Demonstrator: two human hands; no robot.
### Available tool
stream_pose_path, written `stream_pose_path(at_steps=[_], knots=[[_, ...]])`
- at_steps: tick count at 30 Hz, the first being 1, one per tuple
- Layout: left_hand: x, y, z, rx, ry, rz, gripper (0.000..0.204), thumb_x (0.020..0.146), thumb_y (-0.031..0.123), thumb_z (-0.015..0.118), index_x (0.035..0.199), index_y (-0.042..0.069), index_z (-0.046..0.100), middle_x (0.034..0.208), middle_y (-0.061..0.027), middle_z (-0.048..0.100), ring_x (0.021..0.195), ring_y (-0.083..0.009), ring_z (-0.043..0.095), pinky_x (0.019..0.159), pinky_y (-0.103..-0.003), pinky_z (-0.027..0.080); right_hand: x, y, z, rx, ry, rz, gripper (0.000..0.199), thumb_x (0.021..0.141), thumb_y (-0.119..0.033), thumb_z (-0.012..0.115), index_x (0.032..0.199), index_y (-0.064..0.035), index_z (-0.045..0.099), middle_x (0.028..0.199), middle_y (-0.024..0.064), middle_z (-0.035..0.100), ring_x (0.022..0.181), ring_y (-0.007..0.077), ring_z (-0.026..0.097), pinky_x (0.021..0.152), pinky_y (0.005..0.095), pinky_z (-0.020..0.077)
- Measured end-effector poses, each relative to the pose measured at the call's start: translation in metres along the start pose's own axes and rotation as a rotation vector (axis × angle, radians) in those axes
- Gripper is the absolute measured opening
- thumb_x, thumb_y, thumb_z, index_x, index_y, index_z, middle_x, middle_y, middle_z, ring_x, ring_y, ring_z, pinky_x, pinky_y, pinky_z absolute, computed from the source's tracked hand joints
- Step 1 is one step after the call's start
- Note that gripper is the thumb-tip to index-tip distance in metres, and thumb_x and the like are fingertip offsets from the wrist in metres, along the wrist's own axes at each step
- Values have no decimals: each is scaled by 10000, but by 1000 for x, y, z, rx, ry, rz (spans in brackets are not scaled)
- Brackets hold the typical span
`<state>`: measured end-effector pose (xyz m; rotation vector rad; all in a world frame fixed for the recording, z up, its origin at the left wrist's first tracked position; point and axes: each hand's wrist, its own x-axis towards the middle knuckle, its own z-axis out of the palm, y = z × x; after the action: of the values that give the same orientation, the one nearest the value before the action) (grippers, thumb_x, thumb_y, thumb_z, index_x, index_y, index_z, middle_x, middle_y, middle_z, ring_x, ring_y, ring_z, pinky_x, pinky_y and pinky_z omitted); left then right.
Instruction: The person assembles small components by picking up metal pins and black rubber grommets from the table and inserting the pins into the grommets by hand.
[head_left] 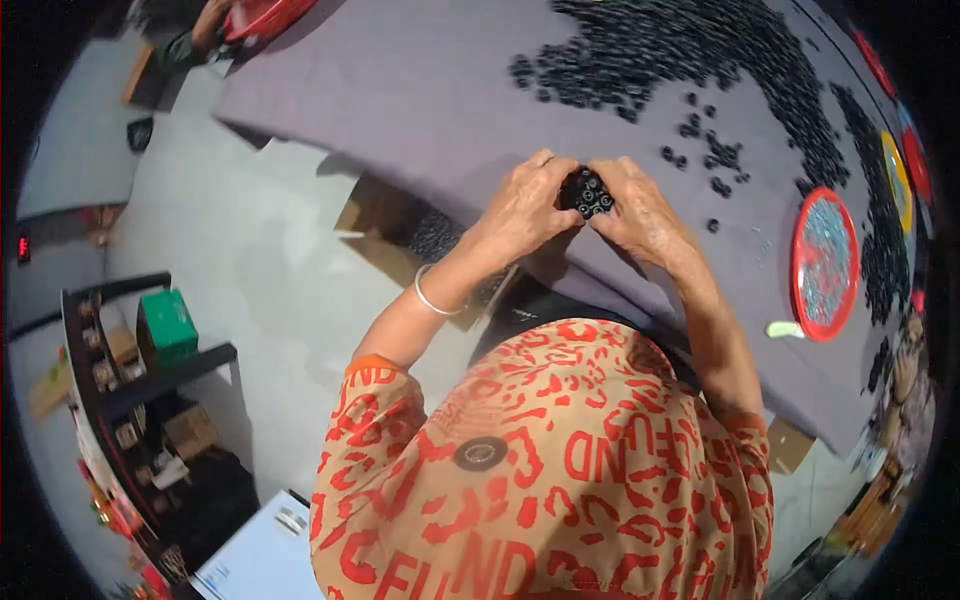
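My left hand point(528, 203) and my right hand point(640, 208) meet over the near edge of the table, fingers curled around a tight cluster of small round black parts point(588, 196). Ring-like ends of these parts face up between my thumbs. What they are exactly is too small to tell. More loose black parts point(720, 155) of a similar look lie scattered on the grey cloth point(420, 90) beyond my right hand. Farther back they merge into a large dark spread point(660, 50). My palms hide the lower part of the cluster.
To the right, a red-rimmed basin point(797, 265) holds small shiny pieces, beside a pale-handled tool point(785, 329). An open cardboard box point(375, 208) with black parts stands below the table's edge. At the left are a black shelf point(150, 385) and green box point(168, 325). Another person's hand point(210, 22) shows at the far left.
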<state>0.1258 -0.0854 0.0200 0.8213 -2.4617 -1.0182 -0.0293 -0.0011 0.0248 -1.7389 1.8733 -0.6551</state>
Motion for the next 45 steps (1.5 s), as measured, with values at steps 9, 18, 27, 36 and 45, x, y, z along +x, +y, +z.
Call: stream_pose_path(at_steps=[9, 18, 27, 36, 45], knots=[[-80, -47, -48, -38, 204, -194, 461, 608, 126, 701, 1030, -5, 567, 824, -100, 548, 700, -201, 556, 650, -309, 472, 46, -66, 56, 51, -186, -253, 427, 679, -44, 588, 1100, -59, 519, 883, 164, 509, 832, 334, 515, 730, 381, 432], [-135, -115, -35, 31, 342, -466, 447, 661, 112, 690, 1078, 3, 569, 970, -127, 608, 817, -205, 610, 769, -305, 490, 45, -99, 84, -11, -275, -291, 344, 744, -42, 565, 1084, -37, 508, 957, 182, 495, 875, 363, 519, 757, 404, 441], [-108, -73, -30, -84, 633, -235, 171, 770, 41, 654, 926, -17, 609, 814, -68, 585, 738, -132, 575, 653, -227, 467, -44, -24, 20, 147, 43, -256, 147, 778, -84, 584, 906, -12, 576, 771, 111, 526, 695, 257, 543, 606, 334, 437], [-26, 20, 21, -178, 281, 83, 157, 741, 8, 650, 888, 10, 594, 813, -79, 580, 658, -162, 580, 559, -257, 463, -138, 38, -29, 188, 555, 264, 130, 753, 4, 601, 882, 4, 589, 733, 65, 515, 605, 130, 493, 536, 238, 399], [39, 53, 66, -81, 177, 175, 228, 736, 36, 659, 953, 6, 593, 851, -84, 545, 651, -149, 507, 569, -264, 436, -113, 68, -31, -191, 659, 222, 200, 760, -58, 611, 955, -40, 569, 834, 96, 525, 651, 267, 568, 555, 341, 455]])
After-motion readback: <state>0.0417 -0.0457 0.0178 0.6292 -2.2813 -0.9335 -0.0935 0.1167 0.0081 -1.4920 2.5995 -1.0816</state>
